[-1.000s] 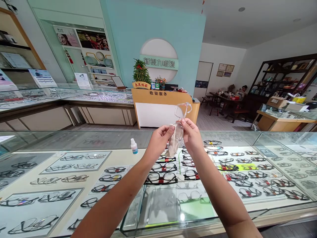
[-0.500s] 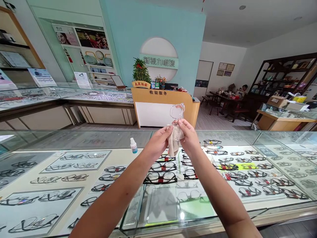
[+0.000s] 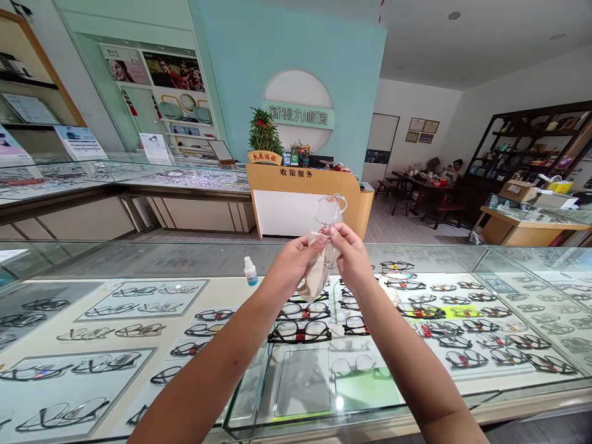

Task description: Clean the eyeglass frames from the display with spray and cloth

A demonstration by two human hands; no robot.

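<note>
A pair of clear-framed eyeglasses (image 3: 329, 211) is held upright on end above the glass counter, one lens up and the other down between my hands. My left hand (image 3: 298, 256) is closed on a beige cleaning cloth (image 3: 316, 275), which hangs below the fingers and lies against the glasses. My right hand (image 3: 350, 251) pinches the glasses near the bridge. Both sets of fingertips nearly meet there. A small white bottle with a blue label (image 3: 250, 272) stands on the counter left of my hands.
Under the glass countertop (image 3: 296, 394) lie several rows of eyeglasses (image 3: 300, 332). A wooden reception desk (image 3: 309, 185) with a plant (image 3: 264, 132) stands across the aisle. Display cases (image 3: 185, 179) run along the left. At the far right a person (image 3: 456, 168) sits by a dark table.
The cloth has shifted left and down, leaving more of the lower lens uncovered. The glasses have turned slightly. The bottle stays where it was.
</note>
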